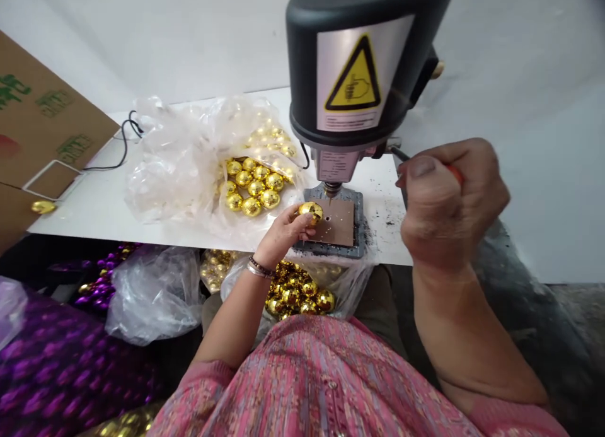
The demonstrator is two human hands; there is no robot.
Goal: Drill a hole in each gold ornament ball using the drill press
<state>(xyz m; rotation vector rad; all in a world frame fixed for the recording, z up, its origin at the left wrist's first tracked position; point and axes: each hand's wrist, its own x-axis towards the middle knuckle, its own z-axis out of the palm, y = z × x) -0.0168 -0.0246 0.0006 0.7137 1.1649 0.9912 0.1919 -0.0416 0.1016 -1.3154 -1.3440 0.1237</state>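
Note:
Between the thumb and fingers of my left hand [286, 232] is a shiny gold mirror ball [311, 212]. It is at the left edge of a brown board [341, 226] lying on the grey base [358, 217] of a black drill press [347, 65]. The drill bit [330, 197] points down over the board, just right of the ball. My right hand [451, 200] is wrapped round the press's feed lever [399, 152], and a bit of red shows between its fingers.
Clear plastic bags with gold balls [256, 188] lie on the white table [189, 234]. More gold balls [297, 292] fill a bag at my lap. A cardboard box [51, 122] stands left, above purple balls [101, 279]. Dark shavings [390, 222] are scattered right of the base.

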